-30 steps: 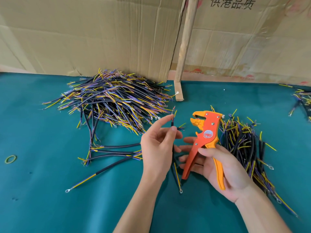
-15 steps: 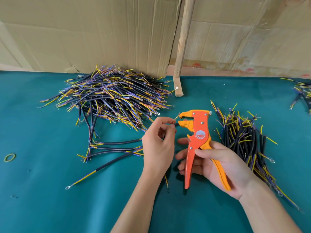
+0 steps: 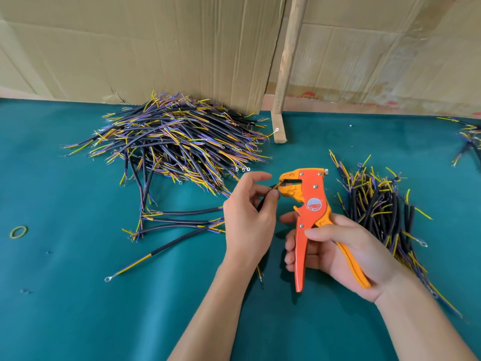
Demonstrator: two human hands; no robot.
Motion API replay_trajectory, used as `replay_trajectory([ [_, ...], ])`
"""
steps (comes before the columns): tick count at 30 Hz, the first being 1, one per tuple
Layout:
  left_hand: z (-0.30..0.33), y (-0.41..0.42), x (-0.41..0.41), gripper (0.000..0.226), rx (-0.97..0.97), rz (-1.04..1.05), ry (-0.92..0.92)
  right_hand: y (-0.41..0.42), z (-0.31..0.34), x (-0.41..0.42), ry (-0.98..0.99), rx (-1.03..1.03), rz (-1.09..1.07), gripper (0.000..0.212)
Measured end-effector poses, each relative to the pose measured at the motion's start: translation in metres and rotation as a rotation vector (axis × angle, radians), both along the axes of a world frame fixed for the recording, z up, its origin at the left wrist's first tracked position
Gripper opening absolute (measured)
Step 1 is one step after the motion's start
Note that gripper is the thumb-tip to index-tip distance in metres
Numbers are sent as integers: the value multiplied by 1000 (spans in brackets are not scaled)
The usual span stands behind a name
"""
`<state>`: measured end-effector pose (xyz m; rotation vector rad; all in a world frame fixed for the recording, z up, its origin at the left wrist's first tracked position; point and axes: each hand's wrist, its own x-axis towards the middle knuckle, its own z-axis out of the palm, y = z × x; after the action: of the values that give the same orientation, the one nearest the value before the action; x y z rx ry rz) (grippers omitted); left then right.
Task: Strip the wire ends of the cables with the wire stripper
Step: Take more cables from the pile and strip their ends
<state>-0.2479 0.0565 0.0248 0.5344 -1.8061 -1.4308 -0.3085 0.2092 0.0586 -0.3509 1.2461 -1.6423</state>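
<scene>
My right hand [image 3: 346, 254] grips the handles of an orange wire stripper [image 3: 309, 201], its yellow jaws pointing left. My left hand [image 3: 250, 220] pinches a black cable [image 3: 263, 203] between thumb and fingers. The cable's yellow wire end sits in the stripper's jaws. Its lower end pokes out below my left wrist, tipped with a ring terminal [image 3: 261, 282]. A big pile of black cables with yellow and blue wires [image 3: 171, 144] lies at the back left. A second pile [image 3: 377, 212] lies right of the stripper.
Several loose cables [image 3: 179, 222] lie on the green table [image 3: 78, 308] left of my left hand. A rubber band [image 3: 18, 232] lies at the far left. Cardboard sheets [image 3: 156, 48] and a wooden stick [image 3: 289, 63] stand at the back. More cables [image 3: 468, 142] lie at the far right.
My left hand has turned the cable from upright to sideways and brought its wire end into the jaws. The stripper has shifted slightly left.
</scene>
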Motion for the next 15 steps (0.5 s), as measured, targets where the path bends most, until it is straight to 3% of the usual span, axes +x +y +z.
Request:
replay_trajectory([
  [10, -3, 2, 1, 12, -225, 57, -39, 9, 6, -3, 89, 63, 28, 40],
  [15, -4, 1, 1, 12, -300, 108, -59, 13, 9, -5, 117, 77, 73, 48],
])
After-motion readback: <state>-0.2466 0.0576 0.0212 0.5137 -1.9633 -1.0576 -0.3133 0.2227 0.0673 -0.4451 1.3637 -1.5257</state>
